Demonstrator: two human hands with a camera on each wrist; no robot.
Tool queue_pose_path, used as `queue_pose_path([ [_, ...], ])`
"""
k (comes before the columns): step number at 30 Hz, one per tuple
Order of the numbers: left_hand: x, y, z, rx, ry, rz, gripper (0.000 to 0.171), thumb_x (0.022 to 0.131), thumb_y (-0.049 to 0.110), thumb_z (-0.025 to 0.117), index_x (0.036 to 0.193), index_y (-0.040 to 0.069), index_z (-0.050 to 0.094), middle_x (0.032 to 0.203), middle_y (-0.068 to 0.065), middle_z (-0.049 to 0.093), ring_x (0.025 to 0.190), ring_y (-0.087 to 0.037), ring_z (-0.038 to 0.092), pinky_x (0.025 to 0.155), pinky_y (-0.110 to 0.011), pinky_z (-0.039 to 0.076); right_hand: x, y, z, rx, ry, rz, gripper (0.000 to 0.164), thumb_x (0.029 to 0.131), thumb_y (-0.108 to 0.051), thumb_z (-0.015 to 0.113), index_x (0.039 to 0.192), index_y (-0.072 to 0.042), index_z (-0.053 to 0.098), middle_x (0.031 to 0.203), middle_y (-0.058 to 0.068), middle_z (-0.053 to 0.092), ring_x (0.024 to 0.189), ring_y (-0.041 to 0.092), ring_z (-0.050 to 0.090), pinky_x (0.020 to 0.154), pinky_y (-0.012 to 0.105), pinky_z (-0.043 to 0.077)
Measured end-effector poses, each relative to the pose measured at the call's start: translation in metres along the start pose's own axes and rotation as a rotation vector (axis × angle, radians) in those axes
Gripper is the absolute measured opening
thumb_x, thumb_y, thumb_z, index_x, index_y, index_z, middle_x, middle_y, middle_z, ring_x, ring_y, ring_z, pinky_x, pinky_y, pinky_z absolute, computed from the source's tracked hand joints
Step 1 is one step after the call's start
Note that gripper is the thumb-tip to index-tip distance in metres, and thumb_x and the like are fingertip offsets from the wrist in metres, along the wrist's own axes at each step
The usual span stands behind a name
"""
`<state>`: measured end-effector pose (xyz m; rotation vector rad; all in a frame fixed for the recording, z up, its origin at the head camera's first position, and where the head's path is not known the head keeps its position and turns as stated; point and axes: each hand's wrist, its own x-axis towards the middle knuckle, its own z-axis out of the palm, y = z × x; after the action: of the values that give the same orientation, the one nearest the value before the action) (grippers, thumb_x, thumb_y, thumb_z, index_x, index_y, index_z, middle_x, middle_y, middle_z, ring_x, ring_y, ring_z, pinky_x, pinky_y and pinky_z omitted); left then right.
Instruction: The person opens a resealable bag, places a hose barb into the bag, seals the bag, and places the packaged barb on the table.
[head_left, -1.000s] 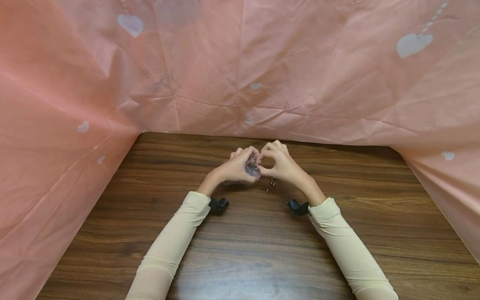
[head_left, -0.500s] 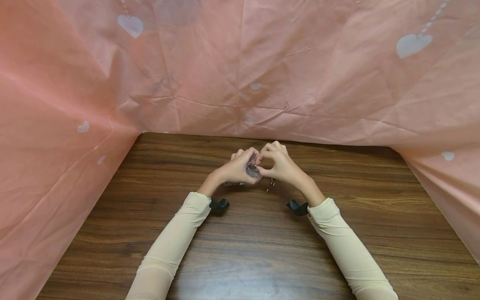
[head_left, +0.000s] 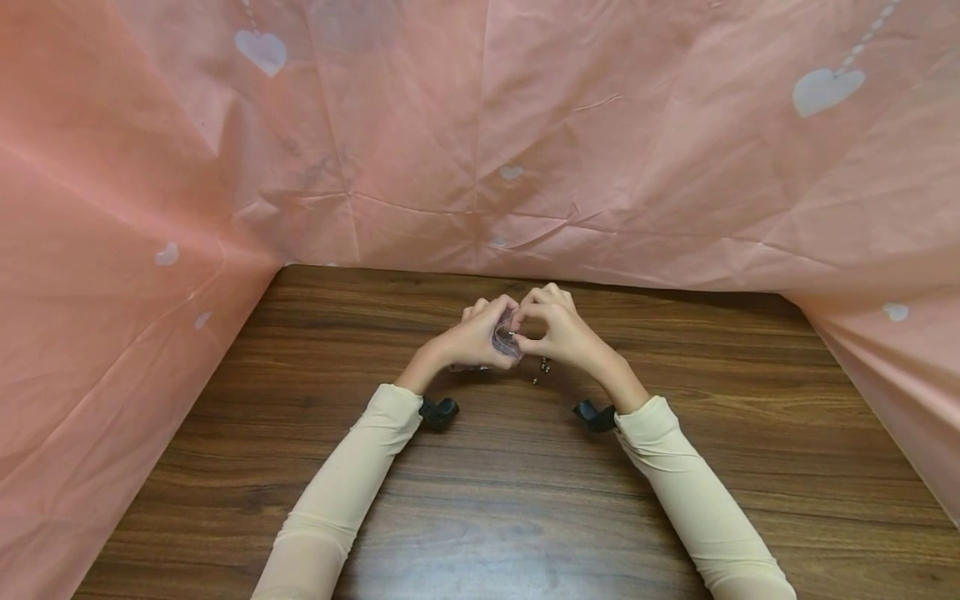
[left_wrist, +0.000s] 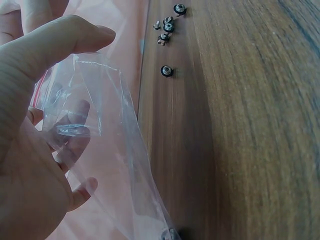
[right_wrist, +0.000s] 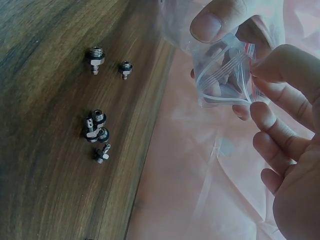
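A clear zip-lock bag [right_wrist: 212,95] with a red line along its seal spreads between both hands at the back of the table. My left hand [head_left: 474,339] grips the bag, its thumb [left_wrist: 75,35] in front and its other fingers seen through the film. Fingertips of my right hand [head_left: 558,329] pinch at the seal edge, thumb and index forming a ring in the head view. Several small metal barbed fittings [right_wrist: 95,60] with threads and black rings lie on the wood beside the bag; some are bunched in a cluster [right_wrist: 95,127]. Another fitting [left_wrist: 170,233] shows at the bag's lower edge.
Under the hands is a brown wood-grain table [head_left: 480,483]. A pink curtain [head_left: 420,133] with white hearts rises along its back edge and both sides. Black wrist cameras [head_left: 440,411] sit at the sleeve cuffs.
The left hand and bag have shifted very slightly right, and a fitting that showed below the bag's mouth is now hidden. The right hand stays nearly still.
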<state>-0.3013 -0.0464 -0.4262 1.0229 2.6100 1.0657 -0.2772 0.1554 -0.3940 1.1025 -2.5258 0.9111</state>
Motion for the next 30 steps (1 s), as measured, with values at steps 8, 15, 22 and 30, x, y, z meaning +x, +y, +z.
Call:
queue_pose_path([
  [8, 0.0003, -0.0003, 0.0001, 0.012, 0.001, -0.006, 0.068, 0.073, 0.026, 0.085, 0.128, 0.02, 0.046, 0.116, 0.002, 0.059, 0.111, -0.023, 0.041, 0.098, -0.044, 0.028, 0.0003, 0.0, 0.0014, -0.004, -0.004, 0.003, 0.014, 0.076, -0.004, 0.078, 0.087, -0.011, 0.074, 0.093, 0.005, 0.063, 0.097, 0.025, 0.047, 0.093, 0.047, 0.029],
  [15, 0.0001, 0.001, 0.0004, 0.004, -0.008, -0.01, 0.068, 0.073, 0.024, 0.085, 0.128, 0.02, 0.045, 0.117, 0.001, 0.059, 0.11, -0.024, 0.04, 0.098, -0.045, 0.028, 0.0004, -0.001, 0.0015, -0.007, -0.006, 0.007, 0.014, 0.076, -0.003, 0.078, 0.086, -0.011, 0.074, 0.092, 0.006, 0.064, 0.097, 0.026, 0.047, 0.093, 0.047, 0.029],
  [22, -0.0002, 0.0021, 0.0007, 0.02, -0.008, -0.004, 0.068, 0.074, 0.024, 0.085, 0.128, 0.02, 0.045, 0.116, 0.001, 0.059, 0.109, -0.024, 0.04, 0.098, -0.045, 0.029, 0.0013, -0.0017, 0.0013, -0.004, -0.01, 0.01, 0.015, 0.076, -0.004, 0.079, 0.089, -0.008, 0.074, 0.093, 0.006, 0.064, 0.097, 0.027, 0.047, 0.094, 0.048, 0.029],
  [30, 0.0002, 0.0009, 0.0014, 0.016, -0.005, -0.006, 0.068, 0.073, 0.023, 0.086, 0.128, 0.02, 0.045, 0.117, 0.001, 0.059, 0.109, -0.024, 0.04, 0.097, -0.044, 0.029, 0.0011, -0.0014, 0.0014, -0.007, -0.013, 0.018, 0.015, 0.076, -0.004, 0.079, 0.09, -0.008, 0.074, 0.093, 0.006, 0.064, 0.098, 0.027, 0.046, 0.093, 0.047, 0.029],
])
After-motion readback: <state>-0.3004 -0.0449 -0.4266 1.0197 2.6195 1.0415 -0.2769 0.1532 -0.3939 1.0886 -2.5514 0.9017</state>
